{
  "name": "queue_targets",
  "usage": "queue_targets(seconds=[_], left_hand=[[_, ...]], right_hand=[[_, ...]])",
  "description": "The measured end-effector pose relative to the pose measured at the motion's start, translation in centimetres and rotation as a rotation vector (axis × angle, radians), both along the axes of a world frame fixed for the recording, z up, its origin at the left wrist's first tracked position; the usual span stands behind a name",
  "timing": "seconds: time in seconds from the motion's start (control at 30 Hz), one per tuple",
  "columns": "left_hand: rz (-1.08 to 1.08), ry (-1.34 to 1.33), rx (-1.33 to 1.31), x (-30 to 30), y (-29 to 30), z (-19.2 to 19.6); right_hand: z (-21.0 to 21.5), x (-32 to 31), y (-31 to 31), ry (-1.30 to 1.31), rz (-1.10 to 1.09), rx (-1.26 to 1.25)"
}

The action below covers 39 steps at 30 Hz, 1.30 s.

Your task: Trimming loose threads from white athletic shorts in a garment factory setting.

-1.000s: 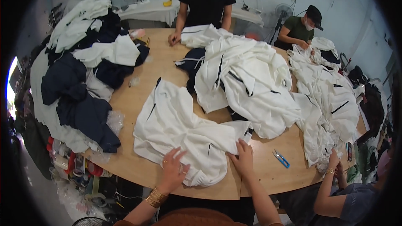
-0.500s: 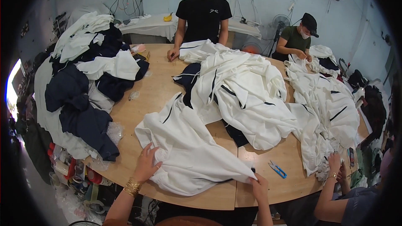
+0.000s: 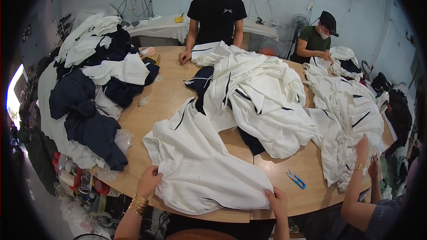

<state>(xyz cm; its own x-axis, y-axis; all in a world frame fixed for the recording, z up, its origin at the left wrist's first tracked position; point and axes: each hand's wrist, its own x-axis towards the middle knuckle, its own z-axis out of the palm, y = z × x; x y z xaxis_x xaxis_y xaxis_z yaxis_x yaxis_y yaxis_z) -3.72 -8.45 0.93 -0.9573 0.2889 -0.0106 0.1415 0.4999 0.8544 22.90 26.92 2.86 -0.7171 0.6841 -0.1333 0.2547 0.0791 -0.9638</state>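
Note:
Spread flat on the table before me is a pair of white pants [image 3: 204, 169] with a gathered elastic waistband and dark piping. My left hand [image 3: 150, 181], with gold bangles at the wrist, is closed on the waistband at the pants' left side. At the opposite end, my right hand [image 3: 277, 200] pinches the edge of the white cloth between thumb and fingers. Blue-handled thread snips [image 3: 296, 179] lie on the wood, a little beyond my right hand and apart from it.
A heap of white garments [image 3: 262, 93] fills the table's middle. On the left rises a pile of navy and white clothes [image 3: 95, 138]. A person in black [image 3: 217, 18] stands across the wooden table [image 3: 164, 93]. Another person's hands [image 3: 362, 149] are at white garments on the right; someone sits farther back.
My left hand has gone from lying spread on the cloth to gripping the waistband. The right end of the pants has opened out wider and flatter under my right hand.

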Motion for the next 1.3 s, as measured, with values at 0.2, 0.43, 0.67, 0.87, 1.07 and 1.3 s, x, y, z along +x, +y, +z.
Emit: queue_targets(seconds=[0.2,0.43,0.67,0.87,1.07,1.3], left_hand=[[-0.017,-0.088,-0.100,-0.2,0.2,1.3],[0.002,-0.514,0.550,0.3,0.6,1.3],[-0.007,-0.547,0.587,1.0,0.2,1.4],[-0.177,-0.440,1.087,-1.6,-0.4,7.6],[0.155,-0.327,0.440,-1.6,-4.2,-1.8],[0.184,-0.146,0.192,0.4,-6.5,-1.3]], right_hand=[[-0.2,-0.4,0.0,-0.014,-0.014,-0.009],[-0.4,-0.4,-0.4,-0.049,-0.026,-0.022],[0.4,-0.1,-0.5,-0.119,-0.025,0.004],[4.0,-1.9,1.3,0.373,-0.300,-0.304],[-1.0,-1.3,-0.4,-0.232,0.102,0.264],[0.9,0.5,-3.8,-0.205,-0.016,0.174]])
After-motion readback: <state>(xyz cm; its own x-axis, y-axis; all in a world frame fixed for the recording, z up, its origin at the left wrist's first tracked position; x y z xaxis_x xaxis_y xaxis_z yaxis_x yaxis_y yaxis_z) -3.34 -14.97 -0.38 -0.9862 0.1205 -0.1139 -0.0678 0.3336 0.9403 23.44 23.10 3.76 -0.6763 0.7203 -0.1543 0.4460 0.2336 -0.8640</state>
